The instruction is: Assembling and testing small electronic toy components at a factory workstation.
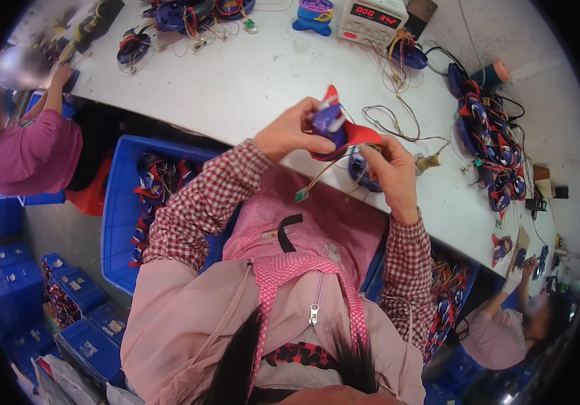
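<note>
Above the table's near edge, my left hand (293, 131) is closed round a purple and red plastic toy part (330, 128) with a pointed red tip. From its underside hang thin wires ending in a small green circuit board (302, 196). My right hand (392, 172) pinches at the right end of the part's red piece; its fingertips partly hide the grip. Just left of the right hand, a dark blue round shell (364, 167) lies on the table, partly covered by the fingers. Loose wires (398, 125) with a brass-coloured piece (428, 162) lie to its right.
A white power supply (371, 20) stands at the back of the white table (229, 88). Similar toy parts (489, 135) are piled along the right side, more (182, 17) at the far left. A blue bin (118, 223) stands left of me. One person works at left, another at right.
</note>
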Demonstrator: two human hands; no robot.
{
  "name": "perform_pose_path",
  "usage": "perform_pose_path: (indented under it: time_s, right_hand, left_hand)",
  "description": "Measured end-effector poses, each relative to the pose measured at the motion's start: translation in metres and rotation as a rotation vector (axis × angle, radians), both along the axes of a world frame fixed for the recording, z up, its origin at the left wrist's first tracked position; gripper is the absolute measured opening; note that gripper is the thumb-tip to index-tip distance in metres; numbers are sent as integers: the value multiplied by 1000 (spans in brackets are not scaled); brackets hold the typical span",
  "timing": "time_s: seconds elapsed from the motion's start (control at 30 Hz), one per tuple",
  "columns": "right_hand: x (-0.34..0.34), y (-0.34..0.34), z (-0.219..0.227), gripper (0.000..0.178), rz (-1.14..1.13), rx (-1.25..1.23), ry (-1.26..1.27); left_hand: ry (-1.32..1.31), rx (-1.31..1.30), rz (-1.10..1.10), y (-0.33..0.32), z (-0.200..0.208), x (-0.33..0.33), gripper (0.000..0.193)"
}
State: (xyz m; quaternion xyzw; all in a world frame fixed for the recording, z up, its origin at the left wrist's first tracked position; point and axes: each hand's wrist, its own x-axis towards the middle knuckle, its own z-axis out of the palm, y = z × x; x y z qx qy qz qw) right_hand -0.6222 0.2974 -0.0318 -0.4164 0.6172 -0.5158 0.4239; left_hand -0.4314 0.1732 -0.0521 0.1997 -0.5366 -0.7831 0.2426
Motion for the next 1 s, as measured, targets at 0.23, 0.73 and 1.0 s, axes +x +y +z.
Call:
perform_pose_path:
  time_s: [0.23, 0.73, 1.0]
  right_hand:
    - [-37, 19, -32, 18, -209, -170, 655]
    - [-33, 32, -42, 23, -246, -405, 828]
    - [34, 2, 0, 26, -142, -726, 822]
  left_hand:
    - [-166, -266, 44, 26, -38, -65, 72]
    - [-298, -652, 337, 60, -36, -67, 74]
    - [202, -69, 275, 63, -1, 6, 88]
